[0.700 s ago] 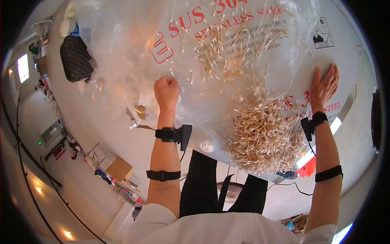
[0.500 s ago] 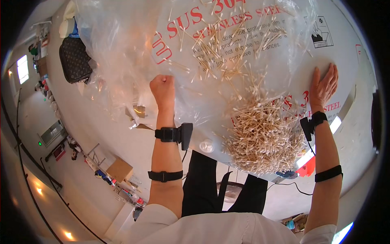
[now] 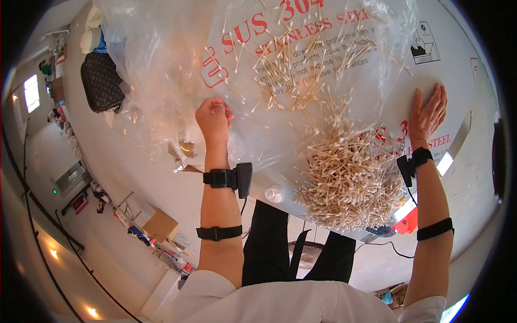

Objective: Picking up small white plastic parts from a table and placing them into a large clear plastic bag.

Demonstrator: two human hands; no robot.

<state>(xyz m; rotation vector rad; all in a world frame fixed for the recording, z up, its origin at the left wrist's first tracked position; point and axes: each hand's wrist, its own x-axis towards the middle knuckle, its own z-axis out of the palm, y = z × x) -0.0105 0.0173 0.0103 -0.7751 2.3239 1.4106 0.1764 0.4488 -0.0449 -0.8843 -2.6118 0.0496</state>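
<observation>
My left hand [image 3: 214, 121] is beside the left edge of a clear plastic bag [image 3: 161, 70], its fingers curled in. Whatever it may hold is hidden or too small to make out. My right hand [image 3: 428, 116] lies flat on the film-covered tabletop [image 3: 458, 97], fingers stretched and thumb apart, with nothing in it. Between my arms, near the table's front edge, is a large heap of cotton swabs [image 3: 350, 183] with pale wooden sticks. More loose swabs [image 3: 280, 70] are scattered beyond the heap, on or under the clear plastic.
A small clear round container [image 3: 274, 194] sits left of the heap. A dark patterned bag [image 3: 101, 81] is at the far left of the table. An orange-red item [image 3: 407, 220] shows by the front edge at right. A cardboard box [image 3: 159, 225] stands in the room at left.
My left hand has turned slightly and its fist has loosened, so the curled fingers now show. My right hand has stayed in place. The swab heap looks the same.
</observation>
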